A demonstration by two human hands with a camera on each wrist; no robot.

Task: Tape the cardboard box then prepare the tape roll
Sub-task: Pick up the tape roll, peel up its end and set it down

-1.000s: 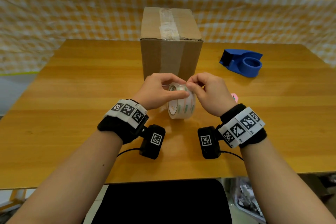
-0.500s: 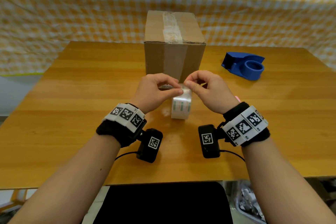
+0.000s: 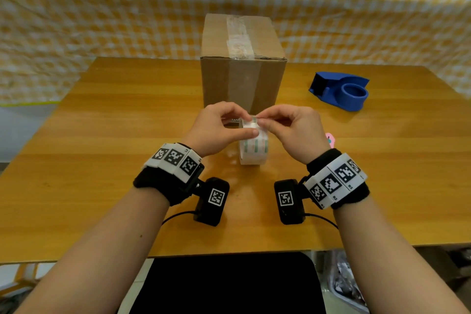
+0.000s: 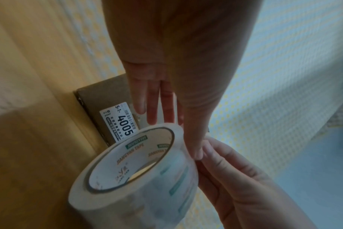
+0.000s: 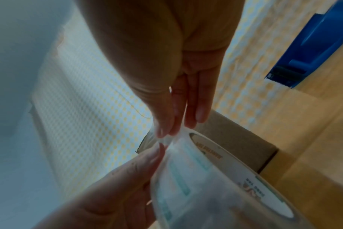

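Cardboard box (image 3: 243,64) already taped; left hand (image 3: 216,129) grips tape roll (image 3: 254,146), right hand (image 3: 293,127) fingers pinch its loose end

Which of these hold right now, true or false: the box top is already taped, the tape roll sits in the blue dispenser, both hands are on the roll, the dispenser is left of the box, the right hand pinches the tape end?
1. The cardboard box already has clear tape along its top seam. True.
2. The tape roll sits in the blue tape dispenser. False: the roll is held in front of the box, and the dispenser's hub is bare.
3. Both hands are on the roll. True: the left hand holds it and the right hand works at its top.
4. The dispenser is left of the box. False: it stands to the right.
5. The right hand pinches the tape end. True: the right wrist view shows thumb and finger closed on a lifted strip.
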